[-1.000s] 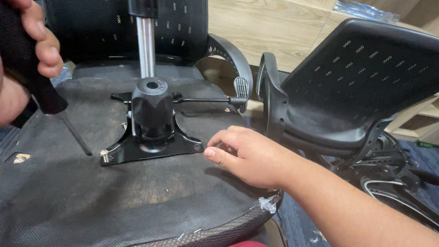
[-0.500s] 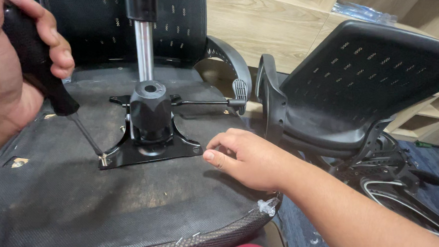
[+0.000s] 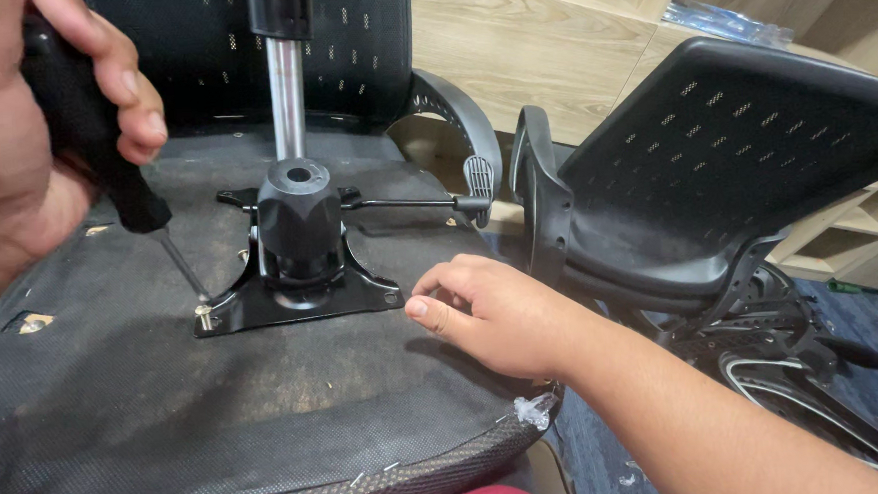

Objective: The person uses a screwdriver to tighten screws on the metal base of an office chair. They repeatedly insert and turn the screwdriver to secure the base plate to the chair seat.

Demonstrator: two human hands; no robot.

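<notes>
The left hand [image 3: 43,147] grips a black-handled screwdriver [image 3: 115,184], its tip on a screw [image 3: 203,310] at the seven o'clock corner of the black mounting plate [image 3: 297,300]. The plate lies on the upturned chair seat [image 3: 167,412]. At four o'clock of the plate, the right hand [image 3: 493,314] rests loosely curled on the seat, holding nothing.
</notes>
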